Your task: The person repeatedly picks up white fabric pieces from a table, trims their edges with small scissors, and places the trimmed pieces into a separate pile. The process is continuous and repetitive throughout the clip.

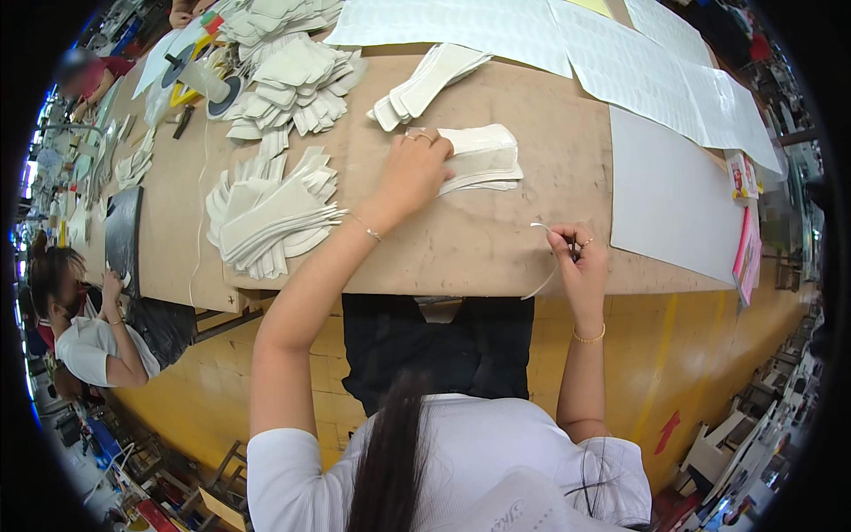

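Note:
On the brown table, a short stack of off-white cut pieces (483, 158), narrower in the middle, lies in front of me. My left hand (418, 168) is closed at the left end of this stack, its fingers bent over the edge; the fingertips are partly hidden. Off to the right, my right hand (578, 257) pinches a thin white strip (541, 225) just above the table's front edge. One end of the strip sticks out past the fingertips, and a thin tail hangs below the hand. Another fanned stack (430, 84) of the same pieces lies just beyond my left hand.
Large piles of cut pieces (297, 84) and a fanned pile (270, 213) cover the left side. A spool (206, 82) stands at the far left. White sheets (461, 22) line the back; a grey board (669, 195) lies right. A co-worker (97, 328) sits left.

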`<action>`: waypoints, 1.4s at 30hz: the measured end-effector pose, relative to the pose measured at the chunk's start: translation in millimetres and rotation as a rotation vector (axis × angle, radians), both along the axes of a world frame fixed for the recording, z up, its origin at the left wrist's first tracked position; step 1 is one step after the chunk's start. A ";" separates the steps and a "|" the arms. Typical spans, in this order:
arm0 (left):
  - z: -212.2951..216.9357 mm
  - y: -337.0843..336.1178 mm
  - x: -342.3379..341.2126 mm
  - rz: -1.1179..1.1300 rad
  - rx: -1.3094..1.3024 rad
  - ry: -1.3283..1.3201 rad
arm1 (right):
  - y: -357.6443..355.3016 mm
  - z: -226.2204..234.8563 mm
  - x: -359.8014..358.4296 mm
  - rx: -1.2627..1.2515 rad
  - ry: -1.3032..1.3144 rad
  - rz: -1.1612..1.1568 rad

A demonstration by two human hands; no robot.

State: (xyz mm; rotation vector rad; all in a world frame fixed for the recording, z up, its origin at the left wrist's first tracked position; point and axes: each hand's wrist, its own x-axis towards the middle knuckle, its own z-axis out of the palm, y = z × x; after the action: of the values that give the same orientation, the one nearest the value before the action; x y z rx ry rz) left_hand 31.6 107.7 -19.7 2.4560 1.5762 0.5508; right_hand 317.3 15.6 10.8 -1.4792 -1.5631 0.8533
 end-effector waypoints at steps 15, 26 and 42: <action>52.5 -24.5 4.5 -0.193 -0.254 0.068 | -2.6 -1.4 33.9 -0.029 0.235 -0.227; 37.3 -95.2 -4.4 -0.145 -0.336 -0.057 | -9.5 38.7 109.4 0.206 0.911 -0.090; -26.4 -198.7 -13.3 0.202 0.099 -0.105 | 38.7 -12.7 -134.1 -0.400 -0.213 0.712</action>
State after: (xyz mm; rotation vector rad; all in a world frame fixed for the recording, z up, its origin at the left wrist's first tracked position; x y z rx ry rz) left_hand 18.3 -91.0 -46.2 2.3056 1.8058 0.7948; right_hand 183.2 54.3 -1.8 -1.3004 -2.2305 1.5216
